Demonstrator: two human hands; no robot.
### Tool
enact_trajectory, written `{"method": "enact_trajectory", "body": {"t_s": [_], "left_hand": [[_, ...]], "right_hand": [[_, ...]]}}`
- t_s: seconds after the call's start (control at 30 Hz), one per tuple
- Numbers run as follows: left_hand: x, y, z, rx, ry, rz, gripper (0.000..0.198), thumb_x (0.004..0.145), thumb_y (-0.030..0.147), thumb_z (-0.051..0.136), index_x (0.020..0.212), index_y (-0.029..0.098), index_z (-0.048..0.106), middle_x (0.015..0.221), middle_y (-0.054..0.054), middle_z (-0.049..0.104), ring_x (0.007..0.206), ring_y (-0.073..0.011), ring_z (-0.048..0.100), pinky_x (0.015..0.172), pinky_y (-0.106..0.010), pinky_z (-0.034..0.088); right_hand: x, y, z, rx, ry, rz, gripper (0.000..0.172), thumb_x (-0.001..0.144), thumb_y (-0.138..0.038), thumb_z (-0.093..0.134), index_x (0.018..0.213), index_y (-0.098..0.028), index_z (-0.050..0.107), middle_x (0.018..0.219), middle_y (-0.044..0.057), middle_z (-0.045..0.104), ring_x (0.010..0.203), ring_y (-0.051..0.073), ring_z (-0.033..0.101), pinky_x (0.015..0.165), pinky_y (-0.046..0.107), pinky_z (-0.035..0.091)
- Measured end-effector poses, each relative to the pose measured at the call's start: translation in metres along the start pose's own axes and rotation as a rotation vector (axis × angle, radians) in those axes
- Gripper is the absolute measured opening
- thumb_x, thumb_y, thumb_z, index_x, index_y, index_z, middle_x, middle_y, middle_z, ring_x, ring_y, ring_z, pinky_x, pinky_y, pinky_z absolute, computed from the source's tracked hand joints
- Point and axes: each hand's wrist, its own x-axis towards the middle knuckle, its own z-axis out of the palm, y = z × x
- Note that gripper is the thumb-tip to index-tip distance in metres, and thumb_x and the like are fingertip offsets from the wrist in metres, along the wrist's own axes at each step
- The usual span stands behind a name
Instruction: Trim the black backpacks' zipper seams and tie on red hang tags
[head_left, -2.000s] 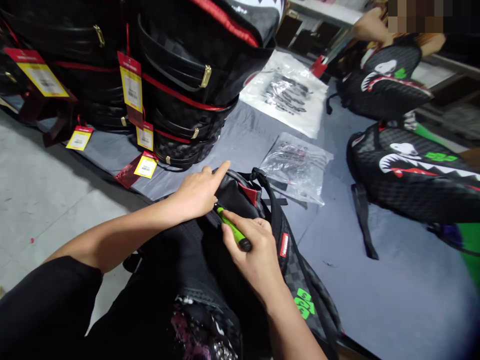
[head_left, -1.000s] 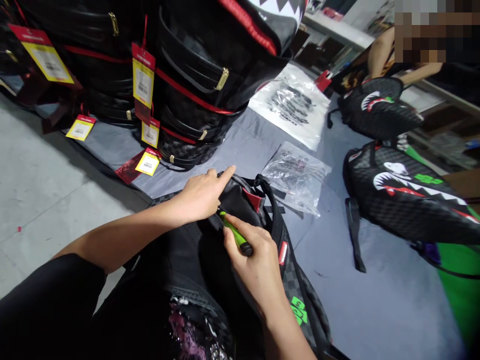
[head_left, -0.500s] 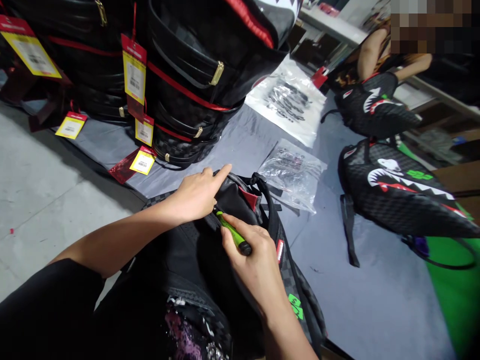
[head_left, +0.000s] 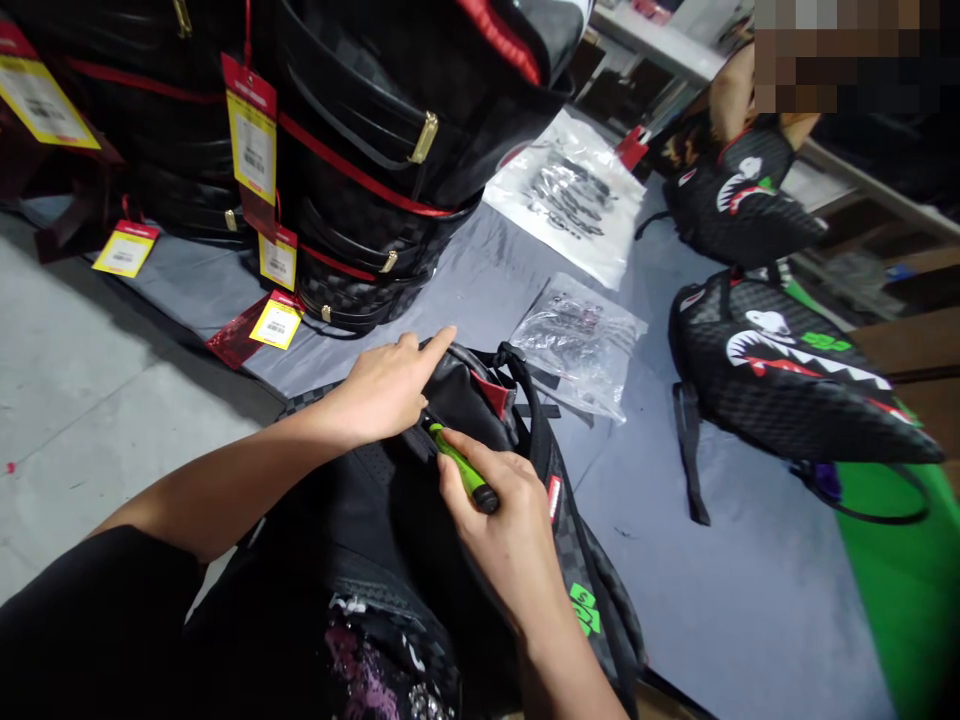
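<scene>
A black checkered backpack (head_left: pixel 574 530) lies in front of me, with a red-lined opening near its top. My right hand (head_left: pixel 510 520) is closed around a green tool with a black end (head_left: pixel 466 470); the tool's tip meets the black material beside my left fingers. My left hand (head_left: pixel 390 385) rests on the bag's upper edge, index finger stretched out. Its other fingers are bent against the bag, and what they pinch is too small to make out.
Stacked black bags (head_left: pixel 360 150) with yellow and red tags stand at the upper left. Clear plastic packets (head_left: pixel 581 345) lie on the grey table cover (head_left: pixel 675 600). Shark-mouth backpacks (head_left: pixel 795 380) lie at the right. Another person's arms (head_left: pixel 731 95) reach to one of them.
The whole view has shifted slightly, so the surroundings sit a little further left. Both hands and the green tool hold nearly the same place on the backpack.
</scene>
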Motion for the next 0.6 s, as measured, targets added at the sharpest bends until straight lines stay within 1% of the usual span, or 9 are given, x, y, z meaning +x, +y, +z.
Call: {"method": "enact_trajectory", "body": {"t_s": [0.2,0.33,0.43,0.5,0.6], "left_hand": [[0.0,-0.001,-0.001,0.017,-0.002,0.02,0.083,0.086,0.022,0.061,0.154,0.024,0.014,0.126,-0.012,0.055,0.111,-0.027,0.061,0.087,-0.033,0.048],[0.002,0.0,-0.002,0.061,-0.019,0.0,0.083,0.088,0.026,0.06,0.155,0.023,0.012,0.126,-0.013,0.055,0.112,-0.0294,0.061,0.085,-0.034,0.049],[0.006,0.0,-0.001,0.088,-0.019,-0.003,0.081,0.088,0.028,0.059,0.155,0.024,0.013,0.13,-0.014,0.054,0.112,-0.0302,0.062,0.084,-0.036,0.05],[0.006,0.0,0.0,0.098,-0.013,0.001,0.081,0.089,0.029,0.059,0.155,0.024,0.013,0.132,-0.014,0.054,0.112,-0.0305,0.062,0.085,-0.036,0.051],[0.004,-0.003,-0.001,0.097,0.005,0.017,0.083,0.088,0.029,0.06,0.155,0.023,0.012,0.134,-0.014,0.053,0.116,-0.0307,0.06,0.088,-0.037,0.05]], "right_hand": [[0.004,0.0,0.0,0.046,0.01,0.006,0.023,0.09,-0.024,0.058,0.109,-0.022,0.072,0.1,0.004,0.077,0.086,0.019,0.071,0.084,0.036,0.05],[0.008,-0.002,0.001,0.054,-0.044,0.037,0.022,0.089,-0.022,0.061,0.107,-0.024,0.072,0.102,0.001,0.077,0.087,0.017,0.071,0.084,0.033,0.048],[0.01,0.0,0.0,0.047,-0.059,0.048,0.024,0.089,-0.021,0.061,0.11,-0.023,0.071,0.101,0.002,0.077,0.087,0.017,0.07,0.086,0.033,0.046],[0.011,0.002,-0.007,0.064,-0.086,0.047,0.024,0.088,-0.021,0.063,0.11,-0.023,0.071,0.099,0.002,0.077,0.087,0.017,0.07,0.086,0.032,0.045],[0.012,0.005,-0.028,0.126,-0.115,0.045,0.02,0.088,-0.021,0.064,0.105,-0.024,0.073,0.097,-0.001,0.077,0.085,0.015,0.07,0.085,0.029,0.045]]}}
